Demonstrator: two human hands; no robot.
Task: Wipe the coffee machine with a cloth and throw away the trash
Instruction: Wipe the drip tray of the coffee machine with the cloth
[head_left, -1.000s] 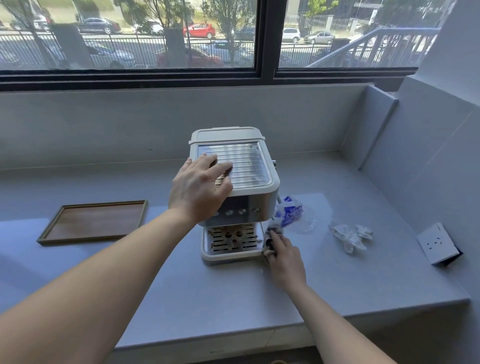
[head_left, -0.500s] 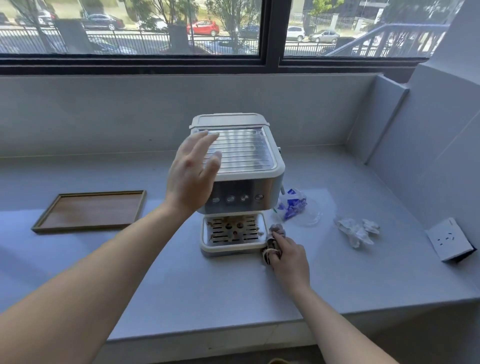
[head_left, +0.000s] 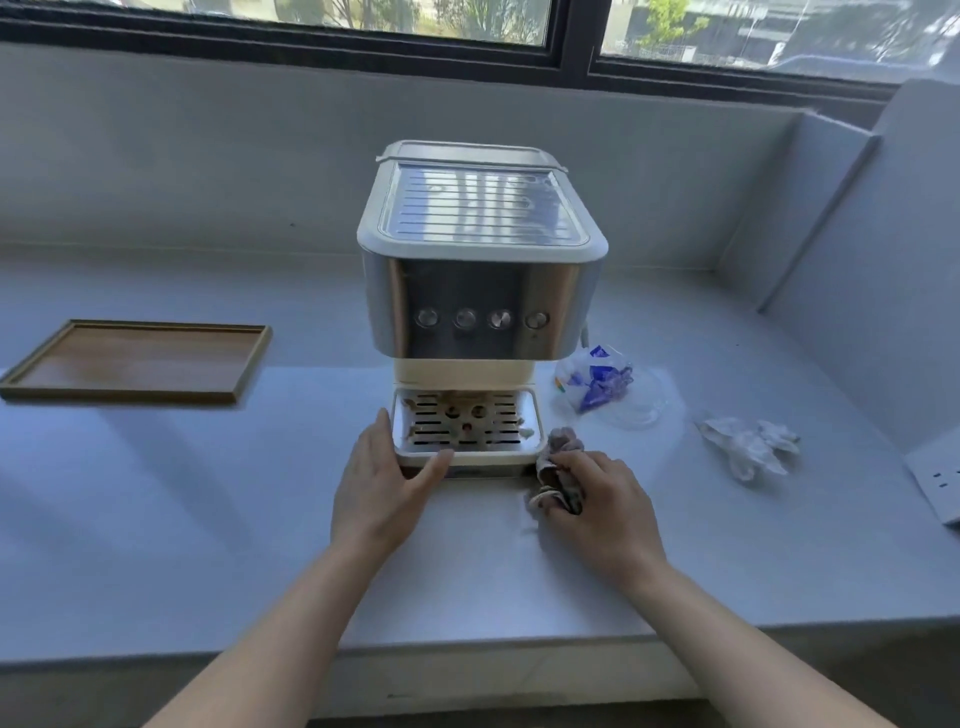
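A white and steel coffee machine (head_left: 478, 306) stands mid-counter, its slotted drip tray (head_left: 467, 415) stained with brown spots. My left hand (head_left: 379, 488) cups the tray's front-left corner, fingers along its left side and thumb on its front rim. My right hand (head_left: 602, 504) is closed around a bunched grey cloth (head_left: 558, 467), which rests on the counter against the tray's front-right corner. Trash lies to the machine's right: a clear plastic wrapper with blue print (head_left: 602, 384) and a crumpled white tissue (head_left: 748, 447).
A shallow wooden tray (head_left: 135, 358) lies on the counter at the left. A white power socket block (head_left: 935, 478) sits at the far right edge. Grey walls close the counter behind and on the right, under a window. The counter's front edge (head_left: 467, 654) is near me.
My left hand came off the machine's top and dropped to the drip tray's front-left corner. The right hand with the cloth stayed by the tray's right corner. The view moved closer and lower.
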